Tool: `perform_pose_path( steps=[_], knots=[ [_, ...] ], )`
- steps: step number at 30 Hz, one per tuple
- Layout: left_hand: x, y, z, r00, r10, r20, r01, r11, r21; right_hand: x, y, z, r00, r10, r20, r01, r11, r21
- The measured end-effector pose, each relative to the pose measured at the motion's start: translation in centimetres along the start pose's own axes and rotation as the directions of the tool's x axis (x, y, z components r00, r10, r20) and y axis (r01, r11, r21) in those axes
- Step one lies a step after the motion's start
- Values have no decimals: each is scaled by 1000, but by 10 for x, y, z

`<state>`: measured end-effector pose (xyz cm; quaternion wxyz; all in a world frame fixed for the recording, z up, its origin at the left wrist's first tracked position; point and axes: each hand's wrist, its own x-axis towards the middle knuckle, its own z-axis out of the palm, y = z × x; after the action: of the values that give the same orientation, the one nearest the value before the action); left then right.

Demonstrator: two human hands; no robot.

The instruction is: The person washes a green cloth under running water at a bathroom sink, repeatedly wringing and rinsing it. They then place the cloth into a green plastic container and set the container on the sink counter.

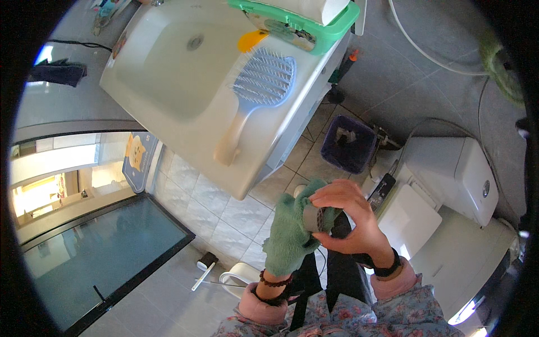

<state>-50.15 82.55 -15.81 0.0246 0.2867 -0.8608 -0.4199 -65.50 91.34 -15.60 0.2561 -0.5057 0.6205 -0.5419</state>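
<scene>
A fluffy green cloth [286, 238] covers my left hand [271, 290] down to the wrist, where a dark red bead bracelet shows. The fingers under the cloth are hidden. My right hand [356, 217] grips a small grey-brown round object [311, 219] between thumb and fingers, pressed against the cloth. That object looks like a short cylinder with a darker, patterned end; its exact kind cannot be made out. Both hands are in front of my body, past the near corner of the white washbasin [202, 156].
On the basin's rim lie a blue hairbrush [265, 78] with a beige handle, an orange-yellow item [252, 41] and a green-lidded box [332, 36]. A purple waste bin [348, 145] stands on the tiles beside a white toilet [410, 210]. A black-framed glass door [109, 257] stands at left.
</scene>
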Motion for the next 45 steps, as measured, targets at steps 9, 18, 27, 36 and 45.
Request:
perform_pose_path(
  steps=[9, 18, 27, 36, 45],
  knots=[
    [-10, -15, 34, 951, -304, 55, 228, 570, -790, 1, 0, 11, 999, 52, 0, -52, 997, -54],
    [-39, -45, 51, 998, 52, 42, -58, 986, 155, 47, 7, -18, 965, 122, -232, -102, 990, 96],
    [-41, -15, 34, 973, -194, 124, 229, 868, -440, 120, 10, -24, 936, -52, -348, -10, 984, -176],
    [-17, -14, 15, 736, -549, 396, 626, 330, -707, 119, 6, 37, 983, -103, -151, 29, 902, -431],
    [-27, -33, 22, 988, -151, -14, 136, 922, -364, 120, 9, 57, 970, -136, -202, -4, 821, -571]
  ],
)
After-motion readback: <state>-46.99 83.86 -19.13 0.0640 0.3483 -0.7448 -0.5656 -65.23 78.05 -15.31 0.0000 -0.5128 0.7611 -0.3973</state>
